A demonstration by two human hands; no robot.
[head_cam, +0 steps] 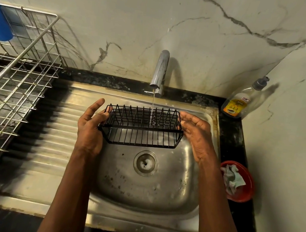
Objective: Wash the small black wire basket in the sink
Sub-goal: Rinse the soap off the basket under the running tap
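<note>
Standing in a home kitchen, at the washing-up corner. Looking down on a stained stainless-steel sink [140, 194] with ribbed drainboard, under a running chrome tap [159, 71]. Noting a steel wire dish rack [19, 83], a clear pump bottle of dish soap [238, 104], a white grey-veined marble wall [121, 18].
</note>
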